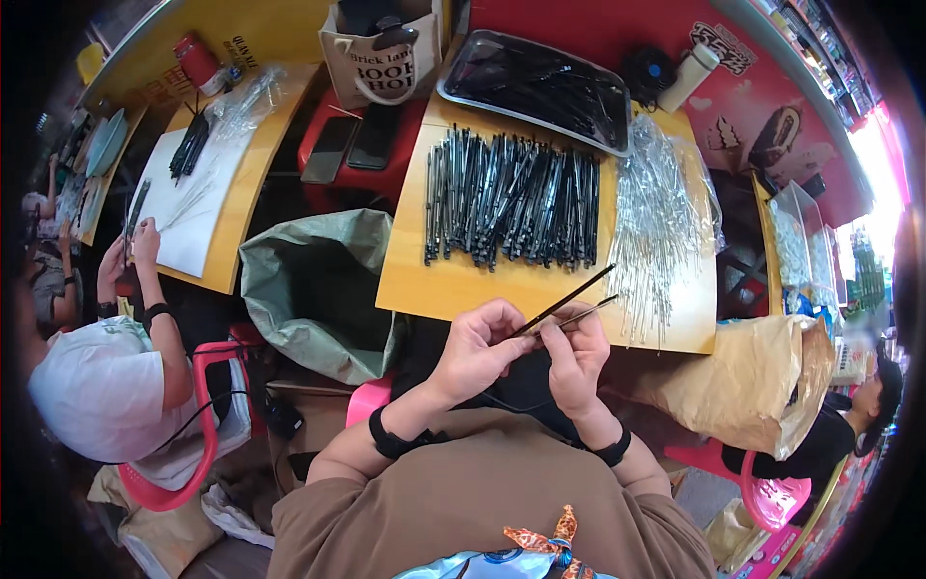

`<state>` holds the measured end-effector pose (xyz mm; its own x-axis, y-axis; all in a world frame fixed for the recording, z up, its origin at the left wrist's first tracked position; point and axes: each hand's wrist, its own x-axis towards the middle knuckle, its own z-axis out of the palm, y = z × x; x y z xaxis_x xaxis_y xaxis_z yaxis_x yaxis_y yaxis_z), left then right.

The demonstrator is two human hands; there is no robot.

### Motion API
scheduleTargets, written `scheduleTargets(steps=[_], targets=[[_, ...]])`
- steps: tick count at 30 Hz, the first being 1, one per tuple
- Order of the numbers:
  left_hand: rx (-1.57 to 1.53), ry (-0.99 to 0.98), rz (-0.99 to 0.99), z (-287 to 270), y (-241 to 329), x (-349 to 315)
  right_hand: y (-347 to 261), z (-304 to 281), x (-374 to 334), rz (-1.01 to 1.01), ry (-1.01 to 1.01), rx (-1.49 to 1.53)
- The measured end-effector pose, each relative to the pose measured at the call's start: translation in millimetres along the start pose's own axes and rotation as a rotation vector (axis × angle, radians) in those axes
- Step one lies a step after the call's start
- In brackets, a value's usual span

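A shallow clear tray sits at the upper middle of the frame, filled with dark thin pieces. To its left, at the top, a cream cloth bag stands open with something dark inside. Left of centre, a green woven sack gapes open; its inside is too shadowed to tell what it holds. Clear plastic sleeves with thin silvery lines lie along the right part of the table, and a crumpled brown paper bag stands at the lower right, its contents mostly hidden. At the far right, a clear box holds pale items.

Just below the middle of the frame, the two hands are close together. The left hand has its thumb and forefinger pinched on the lower end of a black stick, which slants out past the fingertips toward the upper right. The right hand pinches a second stick between thumb and fingers; its tip points the same way, just below the first. Both lower ends are covered by the fingers, so whether the sticks touch there cannot be told. Beyond the hands, a broad row of black sticks lies side by side on the table.
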<state>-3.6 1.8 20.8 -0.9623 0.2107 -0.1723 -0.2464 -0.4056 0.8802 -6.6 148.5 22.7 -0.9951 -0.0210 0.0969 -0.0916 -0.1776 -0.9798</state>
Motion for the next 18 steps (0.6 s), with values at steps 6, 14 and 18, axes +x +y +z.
scheduleTargets(steps=[6,14,18], targets=[[0.077,0.158,0.123,-7,13,2,-2,16,22,-0.043,-0.105,-0.038],[0.836,0.561,0.454,-107,42,60,8,9,38,0.013,-0.142,-0.166],[1.038,0.564,0.479,-107,32,71,6,4,36,0.038,-0.129,-0.211]])
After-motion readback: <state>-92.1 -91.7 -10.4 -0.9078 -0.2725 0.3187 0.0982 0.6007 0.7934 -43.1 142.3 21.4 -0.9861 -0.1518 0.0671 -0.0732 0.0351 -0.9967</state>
